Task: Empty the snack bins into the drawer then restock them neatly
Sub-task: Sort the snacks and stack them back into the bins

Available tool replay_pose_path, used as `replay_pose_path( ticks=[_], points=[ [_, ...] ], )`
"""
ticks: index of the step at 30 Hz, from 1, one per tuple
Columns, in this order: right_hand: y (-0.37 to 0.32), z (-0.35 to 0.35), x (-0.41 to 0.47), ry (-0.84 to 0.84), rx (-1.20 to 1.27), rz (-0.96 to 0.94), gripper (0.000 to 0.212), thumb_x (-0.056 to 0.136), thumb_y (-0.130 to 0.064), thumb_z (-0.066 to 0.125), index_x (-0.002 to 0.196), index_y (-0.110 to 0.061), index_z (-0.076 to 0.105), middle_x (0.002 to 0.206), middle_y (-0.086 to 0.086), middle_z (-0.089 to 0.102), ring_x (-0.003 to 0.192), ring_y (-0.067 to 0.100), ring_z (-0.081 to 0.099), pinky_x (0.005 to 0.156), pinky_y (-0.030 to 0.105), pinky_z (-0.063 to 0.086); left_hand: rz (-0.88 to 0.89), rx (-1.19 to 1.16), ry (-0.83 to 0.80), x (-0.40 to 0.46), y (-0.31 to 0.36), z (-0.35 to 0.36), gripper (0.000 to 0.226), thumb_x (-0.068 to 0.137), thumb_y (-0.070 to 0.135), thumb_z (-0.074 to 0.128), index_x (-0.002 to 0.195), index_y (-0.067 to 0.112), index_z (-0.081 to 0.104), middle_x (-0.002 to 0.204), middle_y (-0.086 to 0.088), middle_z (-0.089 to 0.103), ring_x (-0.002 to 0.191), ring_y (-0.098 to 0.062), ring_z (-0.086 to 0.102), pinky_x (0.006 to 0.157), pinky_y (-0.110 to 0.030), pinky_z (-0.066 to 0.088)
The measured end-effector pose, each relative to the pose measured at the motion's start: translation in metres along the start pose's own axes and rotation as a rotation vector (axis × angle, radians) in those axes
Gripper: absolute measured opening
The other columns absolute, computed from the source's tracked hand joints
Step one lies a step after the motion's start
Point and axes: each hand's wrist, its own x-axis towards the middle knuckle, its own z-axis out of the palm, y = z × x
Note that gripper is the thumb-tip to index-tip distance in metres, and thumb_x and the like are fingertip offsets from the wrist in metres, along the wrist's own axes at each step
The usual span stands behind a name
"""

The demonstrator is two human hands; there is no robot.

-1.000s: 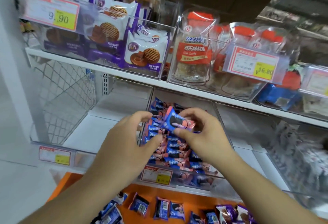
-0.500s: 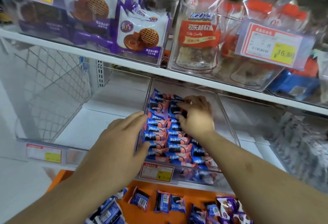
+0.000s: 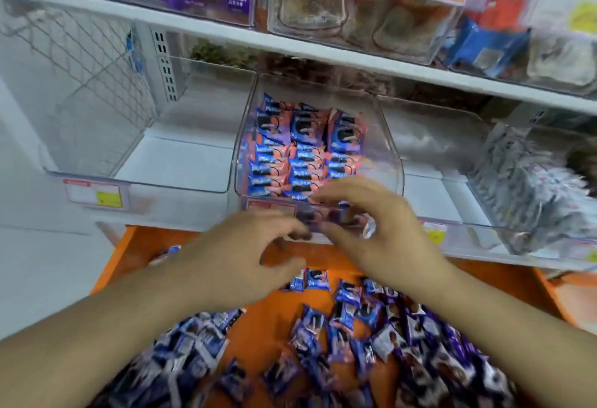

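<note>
Between the fingertips of both hands sits a small blurred snack packet (image 3: 326, 215), held at the front edge of the clear middle bin (image 3: 392, 162). The right hand (image 3: 378, 233) arches over it with fingers curled and slightly spread, thumb underneath; the left hand (image 3: 235, 255) meets it from the left, thumb and forefinger closing on the packet's near end, though motion blur hides the exact contact. Both wrists are bent slightly upward and the bare forearms run back to the lower corners of the view, converging toward the bin. Inside that bin, blue-and-pink packets (image 3: 300, 155) stand in tidy rows. Below the hands, the orange drawer (image 3: 277, 317) holds a loose scatter of blue and purple packets (image 3: 365, 343).
</note>
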Motion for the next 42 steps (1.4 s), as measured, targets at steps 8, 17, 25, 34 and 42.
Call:
replay_pose_path(
  ticks=[8, 17, 25, 34, 42],
  points=[
    [0.117, 0.088, -0.098, -0.494, -0.137, 0.362, 0.055, 0.094, -0.033, 0.074, 0.146, -0.024, 0.058, 0.144, -0.004, 0.058, 0.130, 0.014, 0.055, 0.111, 0.028, 0.043, -0.314, 0.113, -0.303, 0.010, -0.090, 0.115, 0.072, 0.096, 0.047, 0.070, 0.158, 0.038, 0.036, 0.162, 0.010, 0.036, 0.145, -0.014, 0.040, 0.115, -0.028, 0.035],
    [0.255, 0.202, -0.086, -0.391, -0.105, 0.615, 0.072, 0.080, -0.028, 0.080, 0.147, -0.021, 0.058, 0.145, 0.006, 0.060, 0.133, 0.028, 0.056, 0.112, 0.038, 0.047, -0.363, 0.160, -0.178, 0.058, -0.210, 0.231, 0.076, 0.090, 0.018, 0.079, 0.156, 0.032, 0.044, 0.161, 0.003, 0.043, 0.152, -0.020, 0.033, 0.122, -0.036, 0.032],
    [0.260, 0.213, -0.096, -0.436, -0.259, 0.607, 0.047, 0.077, -0.053, 0.085, 0.116, -0.029, 0.072, 0.108, 0.003, 0.070, 0.103, 0.027, 0.061, 0.088, 0.039, 0.054, -0.407, 0.205, -0.144, 0.057, -0.216, 0.240, 0.047, 0.097, 0.044, 0.068, 0.141, 0.028, 0.060, 0.140, 0.001, 0.062, 0.129, -0.023, 0.053, 0.107, -0.039, 0.043],
    [0.135, 0.120, -0.074, -0.435, 0.083, 0.601, 0.009, 0.102, -0.027, 0.065, 0.109, -0.030, 0.061, 0.083, -0.003, 0.062, 0.062, 0.012, 0.056, 0.053, 0.027, 0.043, -0.729, -0.696, -0.141, 0.033, -0.097, 0.161, 0.030, 0.102, 0.019, 0.065, 0.130, 0.006, 0.061, 0.138, -0.012, 0.055, 0.097, -0.024, 0.066, 0.073, -0.039, 0.064],
    [0.006, 0.041, -0.080, -0.293, 0.340, 0.577, 0.045, 0.113, -0.024, 0.044, 0.157, -0.030, 0.041, 0.140, -0.006, 0.041, 0.126, 0.022, 0.055, 0.096, 0.026, 0.050, -0.620, -1.029, 0.011, -0.016, 0.004, 0.079, 0.041, 0.097, 0.016, 0.072, 0.124, -0.012, 0.058, 0.123, -0.033, 0.063, 0.105, -0.042, 0.072, 0.081, -0.048, 0.064]
  ],
)
